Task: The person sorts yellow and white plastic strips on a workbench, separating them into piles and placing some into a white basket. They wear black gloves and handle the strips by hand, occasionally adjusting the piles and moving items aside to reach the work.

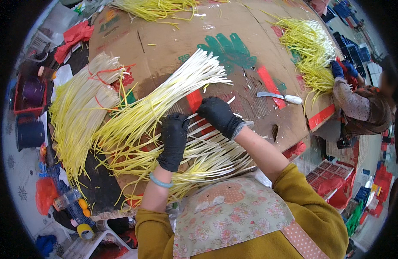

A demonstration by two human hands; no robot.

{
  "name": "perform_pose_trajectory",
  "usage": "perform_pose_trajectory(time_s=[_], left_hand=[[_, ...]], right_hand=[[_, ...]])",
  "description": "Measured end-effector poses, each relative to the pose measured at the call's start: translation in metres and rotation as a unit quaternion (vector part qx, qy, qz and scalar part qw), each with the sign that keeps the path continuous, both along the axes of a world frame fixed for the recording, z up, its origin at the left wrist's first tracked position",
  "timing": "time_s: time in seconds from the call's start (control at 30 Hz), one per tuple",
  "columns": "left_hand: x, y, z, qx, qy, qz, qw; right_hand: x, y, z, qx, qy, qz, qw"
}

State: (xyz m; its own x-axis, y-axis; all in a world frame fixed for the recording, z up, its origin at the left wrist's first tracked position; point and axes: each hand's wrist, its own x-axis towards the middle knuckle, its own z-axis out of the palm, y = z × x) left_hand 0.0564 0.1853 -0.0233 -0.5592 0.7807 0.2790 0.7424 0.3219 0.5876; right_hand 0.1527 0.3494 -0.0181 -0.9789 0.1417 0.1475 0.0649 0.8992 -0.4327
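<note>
Pale yellow-and-white vegetable stalks, probably garlic chives, lie on the cardboard-covered table [173, 39]. My left hand [174, 139], in a black glove, has its fingers curled on a thin stalk. My right hand [218, 115], gloved too, is closed around that stalk's white end. Below both hands spreads a loose layer of stalks [215, 155]. Just beyond them lies a neater pile [166, 90], white ends toward the upper right. Bundles tied with red string [85, 94] rest at the left. A knife with a white handle [280, 97] lies to the right of my right hand.
A co-worker in blue gloves [337, 69] handles more stalks [315, 71] at the table's right end. Another heap [157, 8] lies at the far edge. A clear bottle [67, 199] and a yellow tape roll [85, 231] are at the lower left, red crates [341, 191] at the lower right.
</note>
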Motion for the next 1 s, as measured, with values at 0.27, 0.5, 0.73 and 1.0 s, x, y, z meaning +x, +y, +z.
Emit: perform_pose_trajectory(time_s=[0.27,0.5,0.73,1.0], left_hand=[[-0.001,-0.016,0.005,-0.022,-0.023,0.012,0.999],[-0.003,-0.032,0.009,-0.039,-0.048,-0.007,0.998],[0.006,-0.022,0.019,-0.018,0.049,-0.012,0.999],[0.030,-0.013,0.000,-0.093,-0.023,-0.128,0.987]], right_hand=[[0.011,-0.011,-0.008,0.010,0.021,-0.066,0.998],[0.075,0.078,-0.013,0.012,0.048,-0.245,0.968],[0.145,0.121,0.030,0.067,0.046,-0.383,0.920],[0.120,0.075,0.010,0.001,0.017,-0.122,0.992]])
